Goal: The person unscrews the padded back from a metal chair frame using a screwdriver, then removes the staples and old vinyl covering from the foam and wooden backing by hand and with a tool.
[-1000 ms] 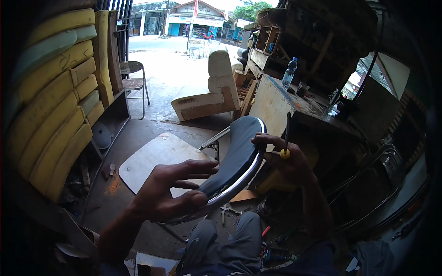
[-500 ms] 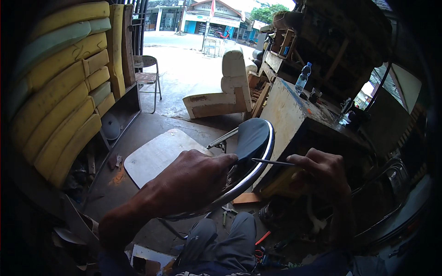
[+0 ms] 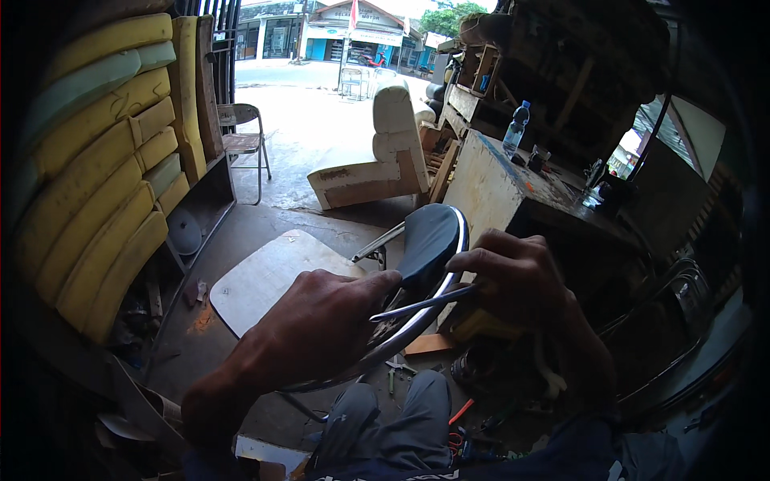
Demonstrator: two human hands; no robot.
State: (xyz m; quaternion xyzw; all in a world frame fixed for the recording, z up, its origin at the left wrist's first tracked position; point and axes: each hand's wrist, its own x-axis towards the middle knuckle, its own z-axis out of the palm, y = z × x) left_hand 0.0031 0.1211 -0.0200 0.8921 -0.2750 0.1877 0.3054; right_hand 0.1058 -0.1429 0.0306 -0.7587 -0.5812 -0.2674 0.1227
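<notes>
A folding chair with a curved chrome frame (image 3: 407, 337) stands in front of my knees. Dark fabric (image 3: 431, 240) covers part of its backrest. My left hand (image 3: 317, 321) is closed, thumb and finger pinching the fabric's near edge beside the frame. In my right hand (image 3: 517, 276) is a slim metal rod-like tool (image 3: 421, 306), its tip pointing left across the chrome, below my left thumb; its exact kind cannot be made out. My right index finger reaches to the chrome rim by the fabric. Beyond my left hand lies the chair's pale seat panel (image 3: 277, 272).
Yellow foam cushions (image 3: 96, 200) are stacked at the left. A worn workbench (image 3: 485, 172) with a plastic bottle (image 3: 516, 128) stands at the right. Farther off are a stripped armchair (image 3: 373, 172) and another folding chair (image 3: 243, 144). Pliers (image 3: 393, 373) lie on the floor near my knees.
My right hand has moved left to the chrome rim, bringing the tool's tip down and left, close below my left hand. My left hand keeps its pinch on the fabric. The view has shifted slightly.
</notes>
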